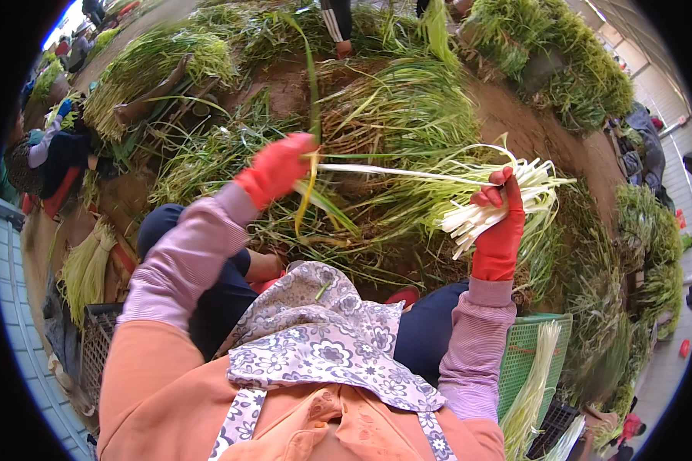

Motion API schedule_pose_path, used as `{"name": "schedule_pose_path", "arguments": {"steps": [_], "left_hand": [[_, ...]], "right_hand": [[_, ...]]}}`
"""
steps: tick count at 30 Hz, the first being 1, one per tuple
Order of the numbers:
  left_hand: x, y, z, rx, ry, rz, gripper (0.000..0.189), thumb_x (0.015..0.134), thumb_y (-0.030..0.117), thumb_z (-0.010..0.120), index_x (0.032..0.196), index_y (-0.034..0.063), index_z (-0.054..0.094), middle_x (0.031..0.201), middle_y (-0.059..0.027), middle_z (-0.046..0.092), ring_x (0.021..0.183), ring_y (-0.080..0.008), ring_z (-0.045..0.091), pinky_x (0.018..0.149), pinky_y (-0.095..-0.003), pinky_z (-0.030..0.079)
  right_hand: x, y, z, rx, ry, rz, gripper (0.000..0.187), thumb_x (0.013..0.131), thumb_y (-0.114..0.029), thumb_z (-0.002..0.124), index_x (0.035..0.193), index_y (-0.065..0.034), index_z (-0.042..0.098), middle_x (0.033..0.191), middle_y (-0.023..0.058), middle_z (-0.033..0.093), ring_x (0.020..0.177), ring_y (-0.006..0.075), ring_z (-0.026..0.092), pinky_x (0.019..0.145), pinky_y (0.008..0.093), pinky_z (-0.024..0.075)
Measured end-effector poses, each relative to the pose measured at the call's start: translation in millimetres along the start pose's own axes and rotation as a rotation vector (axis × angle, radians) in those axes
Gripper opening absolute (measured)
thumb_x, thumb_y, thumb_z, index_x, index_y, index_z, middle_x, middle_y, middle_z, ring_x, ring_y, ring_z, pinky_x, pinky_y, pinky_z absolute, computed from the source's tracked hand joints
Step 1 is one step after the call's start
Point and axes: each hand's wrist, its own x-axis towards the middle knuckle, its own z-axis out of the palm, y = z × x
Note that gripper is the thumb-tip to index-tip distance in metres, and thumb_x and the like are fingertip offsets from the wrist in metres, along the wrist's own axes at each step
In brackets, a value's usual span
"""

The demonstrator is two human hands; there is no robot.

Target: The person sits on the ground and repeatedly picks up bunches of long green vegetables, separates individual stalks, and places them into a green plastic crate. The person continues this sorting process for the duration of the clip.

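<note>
My right hand (499,230), in a red rubber glove, grips a bundle of white-stemmed leafy greens (530,187) that look like garlic shoots. The cut-looking white ends point down and left, and pale leaves hang behind the hand. My left hand (279,167), also red-gloved and slightly blurred, is closed around leaves. From it a single white stalk (380,169) stretches across to the bundle at my right fingers. One long green leaf (313,86) rises above my left fist, while a yellowed leaf (304,201) dangles below it.
A heap of uncleaned greens (403,109) covers the ground before my knees. At my right stands a green plastic basket (533,334) with pale stalks (536,380). Tied pale bundles (89,265) lie left, near a dark crate (98,340). Another person (52,150) sits far left; someone's leg (337,26) shows ahead.
</note>
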Motion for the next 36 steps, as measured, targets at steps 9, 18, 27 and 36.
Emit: {"name": "schedule_pose_path", "arguments": {"steps": [9,18,27,36], "left_hand": [[25.8,68.7,-29.7,-0.072,-0.262,-0.092,0.035,0.089,0.031,0.061,0.109,0.0025,0.064,0.093,-0.009,0.068,0.082,-0.015,0.064,0.073,-0.028,0.053],[57.0,212.8,71.1,-1.284,-0.305,-0.41,0.021,0.084,0.03,0.07,0.081,0.0091,0.066,0.066,0.0008,0.06,0.053,-0.0044,0.05,0.045,-0.0196,0.037],[66.8,99.4,13.2,-0.833,0.114,-0.067,0.026,0.09,0.006,0.054,0.115,0.0075,0.06,0.116,-0.0066,0.06,0.067,-0.0063,0.057,0.054,-0.0195,0.047],[60.0,115.4,44.7,-0.27,-0.357,0.628,0.039,0.087,0.002,0.052,0.124,0.0146,0.058,0.102,-0.0073,0.063,0.085,-0.0215,0.061,0.076,-0.0346,0.05]], "right_hand": [[-22.9,-23.3,4.1,-0.071,-0.162,0.134,0.02,0.093,-0.023,0.055,0.1,-0.0052,0.053,0.073,-0.0021,0.045,0.049,0.0062,0.035,0.049,0.0235,0.0331],[-56.6,-22.4,27.8,-0.565,0.105,0.198,0.025,0.084,-0.024,0.06,0.093,-0.0007,0.063,0.069,0.0039,0.057,0.049,0.0126,0.048,0.046,0.027,0.041],[-69.3,-27.4,24.7,-0.485,0.037,0.251,0.025,0.081,-0.024,0.063,0.089,0.0,0.061,0.06,0.0042,0.053,0.044,0.012,0.044,0.042,0.0265,0.0405],[-75.7,-34.9,22.0,-0.452,0.073,0.233,0.025,0.081,-0.025,0.063,0.087,-0.0005,0.061,0.054,0.002,0.047,0.041,0.0096,0.039,0.04,0.0251,0.0367]]}}
